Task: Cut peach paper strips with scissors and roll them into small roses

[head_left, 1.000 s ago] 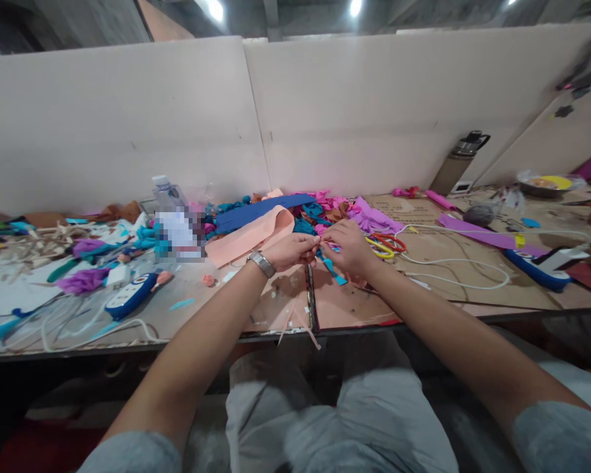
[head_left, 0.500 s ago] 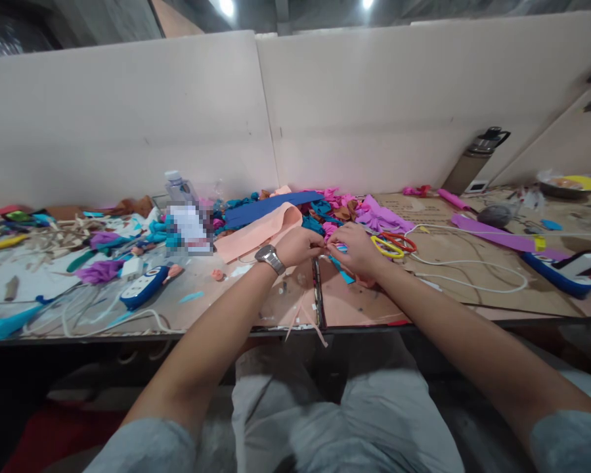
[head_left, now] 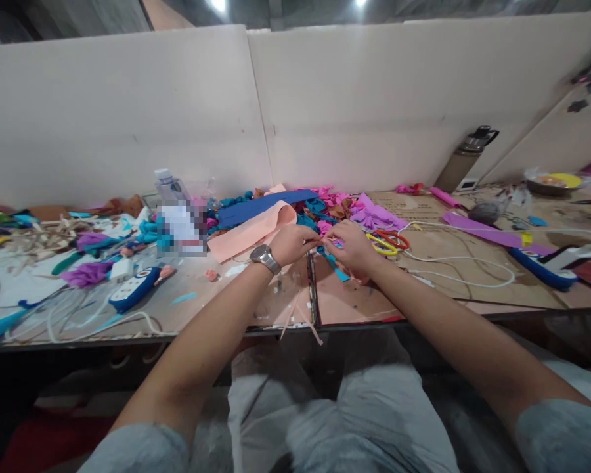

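Observation:
My left hand (head_left: 295, 244), with a steel watch on its wrist, is closed in a pinch at the front middle of the table. Close against it, my right hand (head_left: 350, 246) is also closed, fingertips meeting the left ones. What they pinch is tiny and mostly hidden by the fingers. Just behind my left hand lies a folded peach paper strip (head_left: 249, 235). A blue paper sheet (head_left: 266, 207) rests beyond it on a heap of crumpled pink, teal and brown pieces. Scissors (head_left: 383, 245) with yellow and red handles lie right of my right hand.
A blue-and-white power strip (head_left: 134, 289) and a plastic bottle (head_left: 170, 185) stand on the left among scraps. On the right are a white cable (head_left: 473, 259), a purple strip (head_left: 492, 233), another power strip (head_left: 542, 268) and a thermos (head_left: 465, 161). A white partition (head_left: 364, 98) rises behind.
The whole view has shifted slightly, so things sit a little further left. Both hands stay together with fingertips pinched, the fingers moving only slightly.

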Available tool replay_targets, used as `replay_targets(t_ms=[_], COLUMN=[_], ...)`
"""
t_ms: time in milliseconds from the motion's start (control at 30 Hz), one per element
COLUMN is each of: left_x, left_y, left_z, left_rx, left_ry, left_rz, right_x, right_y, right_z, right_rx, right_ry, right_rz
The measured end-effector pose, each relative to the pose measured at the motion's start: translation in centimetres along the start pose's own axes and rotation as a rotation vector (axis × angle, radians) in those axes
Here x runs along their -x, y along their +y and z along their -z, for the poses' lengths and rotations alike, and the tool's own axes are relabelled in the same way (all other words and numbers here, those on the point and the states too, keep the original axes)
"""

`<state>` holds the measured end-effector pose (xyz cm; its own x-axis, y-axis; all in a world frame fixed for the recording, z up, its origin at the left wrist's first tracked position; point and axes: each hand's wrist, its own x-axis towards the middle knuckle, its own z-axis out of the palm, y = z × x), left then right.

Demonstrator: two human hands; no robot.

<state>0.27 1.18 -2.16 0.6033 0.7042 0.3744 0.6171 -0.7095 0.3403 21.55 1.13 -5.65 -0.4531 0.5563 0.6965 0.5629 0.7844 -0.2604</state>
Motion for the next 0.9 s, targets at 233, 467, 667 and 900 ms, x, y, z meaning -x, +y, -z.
replay_targets(t_ms=[233,467,667,900], left_x=[0.2,0.2,0.2,0.2], left_y=[0.6,1.0,0.9,1.0], left_z=[0.2,0.1,0.0,-0.3], left_rx=[-0.027,0.035,0.140,0.200], left_ry=[-0.004,0.019,0.201,0.226], left_rz=[-0.023,0.011,0.094,0.014], right_x=[-0.1,-0.1,-0.1,-0.1], right_y=[-0.2,-0.4,-0.6,-0.4], right_z=[0.1,0.2,0.4,0.3], right_rx=[-0.073,-0.120,-0.140,-0.143], right_ry=[0.061,0.136,0.148,0.154], right_rz=[-0.011,-0.088,-0.106,-0.083])
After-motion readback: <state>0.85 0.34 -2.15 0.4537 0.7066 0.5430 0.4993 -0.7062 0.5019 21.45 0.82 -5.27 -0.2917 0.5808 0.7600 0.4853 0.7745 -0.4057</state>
